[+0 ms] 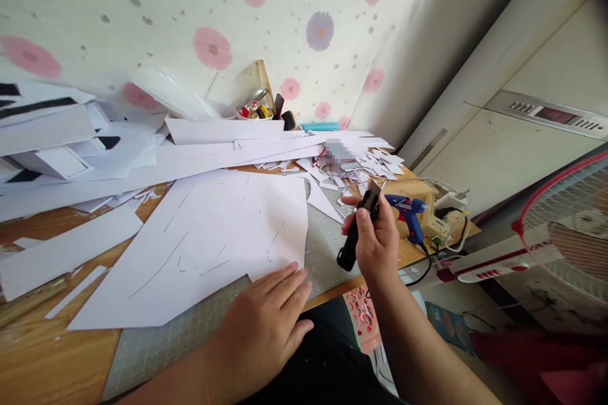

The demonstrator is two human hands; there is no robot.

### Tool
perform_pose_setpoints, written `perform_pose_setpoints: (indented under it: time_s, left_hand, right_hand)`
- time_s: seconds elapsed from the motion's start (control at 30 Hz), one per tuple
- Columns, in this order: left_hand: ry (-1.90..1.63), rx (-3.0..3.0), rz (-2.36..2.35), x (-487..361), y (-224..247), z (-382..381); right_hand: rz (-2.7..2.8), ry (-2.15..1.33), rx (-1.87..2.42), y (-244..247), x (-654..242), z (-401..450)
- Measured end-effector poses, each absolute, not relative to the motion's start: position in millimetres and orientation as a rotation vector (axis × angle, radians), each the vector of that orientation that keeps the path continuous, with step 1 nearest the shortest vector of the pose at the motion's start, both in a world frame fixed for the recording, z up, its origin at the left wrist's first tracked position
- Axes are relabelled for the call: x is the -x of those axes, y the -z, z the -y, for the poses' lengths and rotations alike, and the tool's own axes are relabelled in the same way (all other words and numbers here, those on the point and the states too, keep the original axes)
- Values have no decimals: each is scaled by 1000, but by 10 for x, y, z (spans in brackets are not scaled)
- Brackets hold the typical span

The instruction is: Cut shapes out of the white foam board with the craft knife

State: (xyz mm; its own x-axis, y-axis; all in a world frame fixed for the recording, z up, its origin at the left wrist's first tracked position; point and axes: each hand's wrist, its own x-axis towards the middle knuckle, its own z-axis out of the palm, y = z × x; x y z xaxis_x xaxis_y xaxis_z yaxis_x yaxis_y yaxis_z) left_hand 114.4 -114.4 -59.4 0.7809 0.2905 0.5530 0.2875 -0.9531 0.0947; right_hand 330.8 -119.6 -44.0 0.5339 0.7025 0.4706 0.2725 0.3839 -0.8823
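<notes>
The right hand (377, 240) is closed around a black cutter (349, 250), thumb pressed on its body; the end that looks like the blade points up and away from the person, just right of the marked white sheet (223, 228), which is the landmark here. The blade's exact extension is too small to tell. The left hand (266, 313) grips nothing: it lies flat, fingertips on the sheet's near right edge, thumb off it.

The sheet lies on a grey cutting mat (325, 247), with its left part reaching past the mat over the wooden table (61, 361). A cut there would probably score the wood. With only one hand pressing a corner, the far side could swivel or lift if the blade drags, spoiling a line. The left fingers lie near the rightmost dashes, so a slip there could nick them.

Beyond the sheet's far right corner, loose paper scraps (380, 164) could slide underneath and make the surface uneven. Farther right of the sheet stands a blue glue gun (411, 215), whose black cable (427, 269) could snag the right forearm and jerk the cutter.
</notes>
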Motion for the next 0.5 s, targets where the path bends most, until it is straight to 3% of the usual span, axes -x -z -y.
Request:
perform_pose_setpoints:
  time_s: [0.23,0.5]
  left_hand:
    - [-995,-2892,-389,-1162,673,1121]
    - [-1017,-2826,-404,-1105,676,1101]
  right_hand:
    - [1272,-425,1235,800,-3373,1127]
    - [753,-988,916,554,-3432,1130]
